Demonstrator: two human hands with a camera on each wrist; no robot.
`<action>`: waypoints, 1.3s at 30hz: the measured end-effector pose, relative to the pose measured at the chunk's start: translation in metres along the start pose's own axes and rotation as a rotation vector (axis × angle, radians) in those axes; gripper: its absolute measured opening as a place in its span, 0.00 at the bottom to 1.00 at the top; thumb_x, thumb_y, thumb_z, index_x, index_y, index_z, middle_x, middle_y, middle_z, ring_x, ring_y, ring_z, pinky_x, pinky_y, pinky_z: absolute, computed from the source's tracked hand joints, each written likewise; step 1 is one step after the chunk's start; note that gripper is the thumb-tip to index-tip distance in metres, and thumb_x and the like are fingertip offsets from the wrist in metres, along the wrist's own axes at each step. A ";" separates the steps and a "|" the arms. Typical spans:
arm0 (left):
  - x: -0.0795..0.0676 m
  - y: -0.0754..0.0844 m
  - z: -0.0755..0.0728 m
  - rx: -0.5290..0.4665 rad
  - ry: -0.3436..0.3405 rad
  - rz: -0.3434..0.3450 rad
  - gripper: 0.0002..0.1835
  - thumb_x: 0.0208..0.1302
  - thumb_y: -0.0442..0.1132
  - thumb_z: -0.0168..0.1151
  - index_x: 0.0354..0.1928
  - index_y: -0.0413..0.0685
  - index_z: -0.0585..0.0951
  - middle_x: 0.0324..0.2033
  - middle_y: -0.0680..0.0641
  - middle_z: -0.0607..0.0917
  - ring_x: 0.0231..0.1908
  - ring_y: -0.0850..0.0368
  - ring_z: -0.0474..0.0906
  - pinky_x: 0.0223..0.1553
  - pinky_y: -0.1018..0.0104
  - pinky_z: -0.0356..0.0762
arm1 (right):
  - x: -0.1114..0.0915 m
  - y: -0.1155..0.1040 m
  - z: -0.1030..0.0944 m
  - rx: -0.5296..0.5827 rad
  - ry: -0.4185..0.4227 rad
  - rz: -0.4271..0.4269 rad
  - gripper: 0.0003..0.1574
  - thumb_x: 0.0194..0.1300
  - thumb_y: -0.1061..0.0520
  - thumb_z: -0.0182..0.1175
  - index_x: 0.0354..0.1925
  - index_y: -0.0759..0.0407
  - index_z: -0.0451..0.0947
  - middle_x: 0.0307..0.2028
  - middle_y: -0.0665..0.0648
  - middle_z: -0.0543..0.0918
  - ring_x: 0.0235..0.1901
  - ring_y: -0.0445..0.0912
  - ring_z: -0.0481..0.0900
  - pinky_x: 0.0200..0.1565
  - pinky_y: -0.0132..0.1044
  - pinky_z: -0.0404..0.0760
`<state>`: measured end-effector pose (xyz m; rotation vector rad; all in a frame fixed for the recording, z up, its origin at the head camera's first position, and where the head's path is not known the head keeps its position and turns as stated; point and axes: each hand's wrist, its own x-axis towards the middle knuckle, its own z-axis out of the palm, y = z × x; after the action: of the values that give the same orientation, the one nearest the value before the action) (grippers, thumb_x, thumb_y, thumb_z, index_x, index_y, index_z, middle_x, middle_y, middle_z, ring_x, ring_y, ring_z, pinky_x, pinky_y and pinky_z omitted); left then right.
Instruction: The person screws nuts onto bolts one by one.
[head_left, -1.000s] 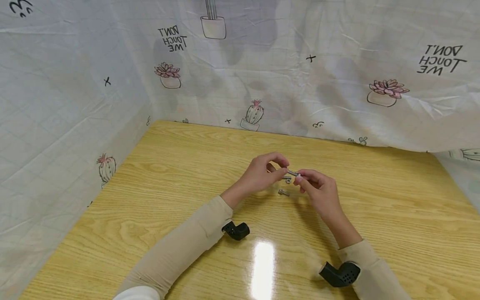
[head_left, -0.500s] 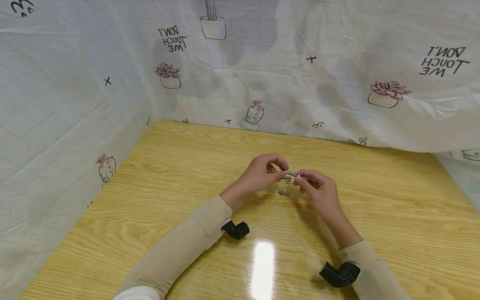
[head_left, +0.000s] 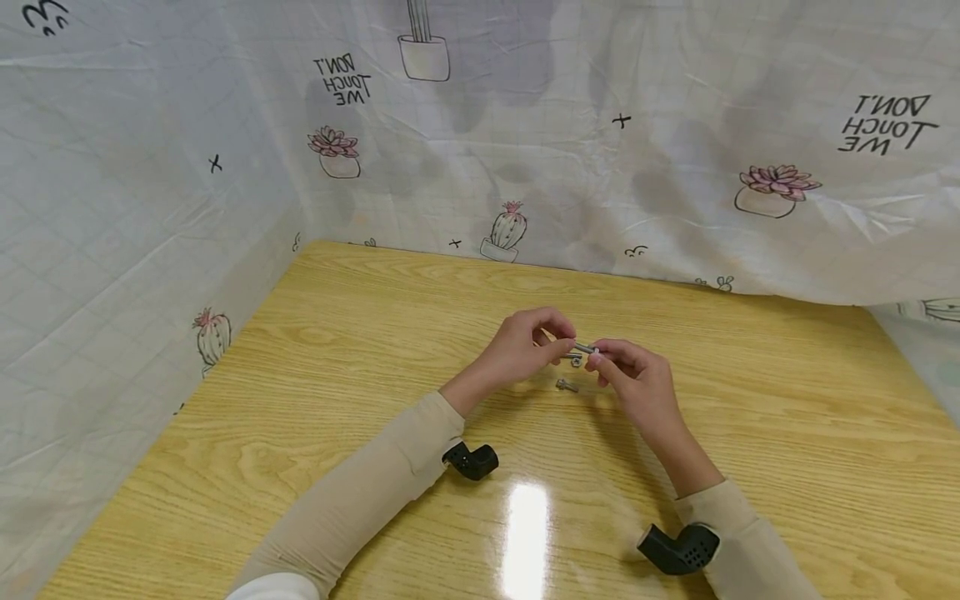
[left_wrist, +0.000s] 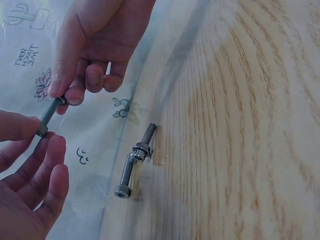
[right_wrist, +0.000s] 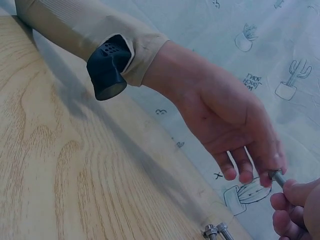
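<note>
Between my hands a silver socket-head bolt [head_left: 585,347] is held up above the table. My left hand [head_left: 525,346] pinches its head end between thumb and fingers. At the threaded end, my right hand [head_left: 637,379] pinches a small nut [left_wrist: 60,100] with thumb and forefinger, the nut partly hidden by the fingertips. The left wrist view shows the bolt's threads bare between the two grips. Below the hands lie a bolt with a nut on its shank [left_wrist: 142,150] and another socket-head bolt [left_wrist: 124,180], close together on the wood.
The light wooden table [head_left: 360,350] reaches back to a white patterned cloth [head_left: 450,167] hung behind and along the left. A black camera mount sits on the left sleeve [head_left: 472,460] and another on the right sleeve [head_left: 681,548].
Both hands stay in nearly the same place with the bolt between them. The left fingertips shift very slightly on the bolt; the loose bolts lie unmoved.
</note>
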<state>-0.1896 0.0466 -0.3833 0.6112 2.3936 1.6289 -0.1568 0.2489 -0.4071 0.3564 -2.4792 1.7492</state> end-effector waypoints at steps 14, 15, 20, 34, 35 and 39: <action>0.002 -0.001 0.001 -0.021 0.016 -0.031 0.07 0.71 0.44 0.57 0.43 0.51 0.80 0.37 0.48 0.85 0.35 0.45 0.84 0.31 0.63 0.79 | 0.000 0.001 0.001 -0.007 0.004 -0.022 0.13 0.69 0.57 0.59 0.46 0.66 0.81 0.30 0.38 0.83 0.26 0.45 0.79 0.32 0.34 0.81; 0.003 -0.002 0.001 -0.017 0.017 -0.028 0.07 0.70 0.44 0.57 0.43 0.50 0.81 0.36 0.48 0.85 0.35 0.45 0.84 0.30 0.64 0.79 | 0.000 0.001 0.001 -0.008 0.004 -0.023 0.13 0.69 0.57 0.59 0.46 0.65 0.81 0.30 0.38 0.83 0.26 0.44 0.78 0.32 0.34 0.81; 0.003 -0.004 0.001 -0.003 0.021 0.003 0.07 0.69 0.42 0.59 0.44 0.49 0.81 0.38 0.49 0.85 0.35 0.46 0.84 0.29 0.68 0.78 | 0.000 0.002 0.001 -0.009 0.009 -0.020 0.13 0.69 0.57 0.59 0.45 0.65 0.81 0.29 0.39 0.83 0.26 0.43 0.78 0.32 0.34 0.81; 0.003 -0.004 0.002 -0.019 -0.019 -0.001 0.10 0.71 0.45 0.56 0.47 0.49 0.80 0.40 0.48 0.83 0.36 0.45 0.84 0.31 0.63 0.79 | -0.001 0.001 0.002 0.001 0.015 -0.017 0.14 0.69 0.56 0.58 0.46 0.66 0.80 0.30 0.39 0.83 0.26 0.41 0.78 0.33 0.33 0.81; 0.003 -0.003 0.003 -0.017 -0.018 -0.003 0.11 0.71 0.45 0.56 0.47 0.48 0.80 0.39 0.48 0.84 0.35 0.44 0.84 0.31 0.63 0.79 | -0.001 0.001 0.002 0.000 0.015 -0.019 0.14 0.69 0.57 0.58 0.46 0.66 0.80 0.30 0.39 0.83 0.26 0.41 0.78 0.33 0.33 0.81; 0.002 -0.003 0.002 -0.007 -0.007 0.005 0.11 0.70 0.42 0.57 0.47 0.45 0.81 0.38 0.48 0.84 0.36 0.44 0.84 0.29 0.66 0.78 | -0.001 0.001 0.002 -0.004 0.016 -0.022 0.13 0.69 0.57 0.59 0.46 0.66 0.81 0.30 0.38 0.83 0.26 0.41 0.78 0.32 0.34 0.81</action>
<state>-0.1916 0.0488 -0.3865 0.6215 2.3824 1.6343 -0.1558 0.2470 -0.4089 0.3667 -2.4578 1.7310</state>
